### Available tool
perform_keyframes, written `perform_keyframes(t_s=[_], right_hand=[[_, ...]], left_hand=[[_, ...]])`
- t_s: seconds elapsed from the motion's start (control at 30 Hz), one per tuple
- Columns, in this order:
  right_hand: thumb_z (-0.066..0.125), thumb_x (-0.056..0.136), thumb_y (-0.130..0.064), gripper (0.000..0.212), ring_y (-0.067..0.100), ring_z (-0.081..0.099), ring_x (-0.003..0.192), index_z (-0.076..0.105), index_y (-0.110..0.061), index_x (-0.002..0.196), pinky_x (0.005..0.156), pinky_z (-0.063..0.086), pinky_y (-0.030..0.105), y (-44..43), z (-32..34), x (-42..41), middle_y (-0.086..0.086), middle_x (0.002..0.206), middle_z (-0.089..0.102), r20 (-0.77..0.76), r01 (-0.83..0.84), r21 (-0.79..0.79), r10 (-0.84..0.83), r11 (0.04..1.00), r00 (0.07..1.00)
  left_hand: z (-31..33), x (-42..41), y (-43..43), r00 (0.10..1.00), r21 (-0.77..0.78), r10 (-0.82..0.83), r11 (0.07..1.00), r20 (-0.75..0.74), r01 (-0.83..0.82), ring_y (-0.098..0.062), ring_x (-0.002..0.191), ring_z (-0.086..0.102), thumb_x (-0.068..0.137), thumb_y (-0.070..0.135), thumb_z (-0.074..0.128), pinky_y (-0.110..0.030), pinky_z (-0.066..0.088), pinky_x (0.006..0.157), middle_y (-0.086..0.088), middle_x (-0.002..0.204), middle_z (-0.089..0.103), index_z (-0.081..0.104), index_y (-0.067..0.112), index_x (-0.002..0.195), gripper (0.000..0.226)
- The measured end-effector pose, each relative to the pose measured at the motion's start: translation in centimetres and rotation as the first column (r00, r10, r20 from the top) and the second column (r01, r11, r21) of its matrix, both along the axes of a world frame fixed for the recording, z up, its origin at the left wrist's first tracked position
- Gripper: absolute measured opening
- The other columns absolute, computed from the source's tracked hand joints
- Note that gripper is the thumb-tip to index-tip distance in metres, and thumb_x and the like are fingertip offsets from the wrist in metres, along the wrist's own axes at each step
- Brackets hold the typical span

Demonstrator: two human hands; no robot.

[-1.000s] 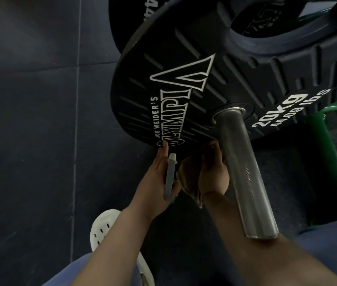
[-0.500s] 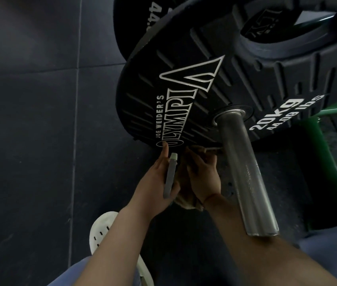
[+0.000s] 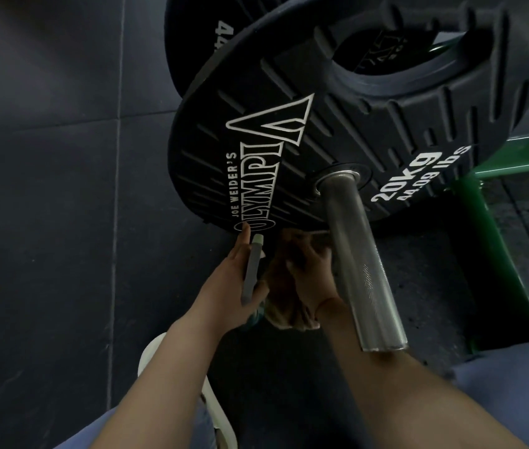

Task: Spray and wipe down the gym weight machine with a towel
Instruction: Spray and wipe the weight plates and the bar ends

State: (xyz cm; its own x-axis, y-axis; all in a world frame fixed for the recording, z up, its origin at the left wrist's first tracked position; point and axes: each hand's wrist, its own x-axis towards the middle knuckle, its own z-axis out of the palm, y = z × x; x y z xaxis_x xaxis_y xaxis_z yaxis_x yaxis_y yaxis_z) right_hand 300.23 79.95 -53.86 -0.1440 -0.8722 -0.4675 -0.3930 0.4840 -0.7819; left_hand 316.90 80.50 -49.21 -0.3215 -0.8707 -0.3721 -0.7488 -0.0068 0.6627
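Hands under black ribbed plate [image 3: 211, 150]; right hand [image 3: 313, 275] grips crumpled tan towel [image 3: 284, 307].

The black plate [image 3: 289, 140] hangs over both your grips, its lower rim right at the fingertips of your left grip [image 3: 234, 280], so the way forward is blocked. On the right the steel bar [image 3: 360, 264] juts toward you, just beside your right grip [image 3: 308, 270]. Past the bar, the green frame [image 3: 496, 254] closes that side. The towel [image 3: 285, 306] and the grey tube [image 3: 251, 273] fill the gap between your grips. To the left the dark floor [image 3: 46, 222] lies open. A white shoe [image 3: 154, 354] sits below your left forearm.
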Motion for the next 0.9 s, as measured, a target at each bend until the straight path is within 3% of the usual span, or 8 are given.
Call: perform_keyframes(t_s=[0.1,0.2,0.3,0.43,0.57,0.63,0.77,0.9], right_hand=[[0.056,0.1,-0.017,0.056,0.028,0.039,0.137,0.039,-0.023,0.152,0.118,0.033,0.037,1.3,-0.3,1.5,0.008,0.147,0.031,-0.029,-0.054,0.062,0.055,0.997,0.998],[0.055,0.101,-0.018,0.058,0.03,0.044,0.131,0.033,-0.022,0.155,0.113,0.033,0.031,2.3,2.2,2.6,0.012,0.146,0.03,0.026,0.042,0.046,-0.043,0.998,0.999],[0.055,0.101,-0.02,0.055,0.027,0.044,0.131,0.036,-0.029,0.152,0.109,0.033,0.033,2.4,4.7,3.2,0.006,0.147,0.03,0.131,-0.01,0.095,-0.003,0.995,0.991],[0.063,0.095,-0.017,0.058,0.025,0.046,0.132,0.039,-0.029,0.146,0.112,0.039,0.041,1.8,9.7,3.6,0.003,0.143,0.042,0.147,-0.171,0.025,0.166,0.985,0.975],[0.073,0.086,-0.022,0.075,0.019,0.054,0.124,0.033,-0.027,0.148,0.106,0.045,0.039,-0.3,16.3,1.4,-0.003,0.13,0.054,0.012,-0.377,-0.023,0.378,0.926,0.926],[0.074,0.084,-0.026,0.067,0.019,0.058,0.115,0.04,-0.023,0.142,0.101,0.049,0.036,-1.5,20.1,-0.4,-0.002,0.12,0.058,-0.148,-0.516,-0.032,0.506,0.856,0.85],[0.073,0.078,-0.025,0.054,0.02,0.061,0.11,0.055,-0.021,0.129,0.088,0.047,0.027,-3.8,24.5,-4.1,0.001,0.118,0.065,-0.46,-0.695,-0.048,0.601,0.718,0.653],[0.067,0.084,-0.031,0.06,0.021,0.046,0.126,0.049,-0.048,0.139,0.107,0.042,0.044,-5.0,22.4,-6.0,-0.008,0.134,0.052,-0.661,-0.774,0.026,0.592,0.633,0.462]], left_hand=[[2.4,0.4,-0.2,0.999,0.081,0.05,0.995,-0.003,-0.05,-0.018,0.128,0.055,0.095,0.022,0.067,-0.025,0.042,0.099,0.005,0.142,0.052,0.024,0.026,0.158,0.076],[5.7,1.4,-0.6,0.983,0.165,0.171,0.973,-0.07,-0.158,-0.014,0.119,0.062,0.092,0.013,0.068,-0.035,0.05,0.101,0.007,0.12,0.062,0.05,0.033,0.129,0.045],[9.7,2.2,-0.8,0.976,0.124,0.18,0.979,-0.123,-0.165,-0.008,0.104,0.069,0.086,0.022,0.072,-0.046,0.054,0.1,0.002,0.11,0.071,0.055,0.044,0.112,0.038],[14.4,2.9,-0.1,0.987,0.077,0.116,0.991,-0.109,-0.108,0.003,0.068,0.063,0.09,0.015,0.071,-0.029,0.052,0.073,0.017,0.077,0.067,0.057,0.038,0.113,0.035],[17.8,2.9,0.6,0.993,-0.002,0.029,1.0,-0.116,-0.029,0.006,0.059,0.052,0.091,0.014,0.071,-0.019,0.042,0.062,0.032,0.069,0.057,0.056,0.031,0.109,0.029],[19.8,2.5,0.9,0.988,-0.02,-0.003,1.0,-0.154,0.0,0.002,0.06,0.055,0.092,0.011,0.071,-0.019,0.045,0.06,0.025,0.071,0.061,0.056,0.027,0.108,0.027],[23.2,2.4,0.3,0.965,-0.029,-0.041,0.999,-0.259,0.035,-0.043,0.08,0.059,0.089,0.015,0.072,-0.057,0.053,0.079,-0.018,0.083,0.063,0.061,0.026,0.107,0.024],[24.2,2.3,-0.7,0.949,-0.024,-0.077,0.997,-0.305,0.073,-0.042,0.079,0.059,0.085,0.02,0.073,-0.063,0.051,0.084,-0.012,0.082,0.064,0.067,0.036,0.091,0.018]])
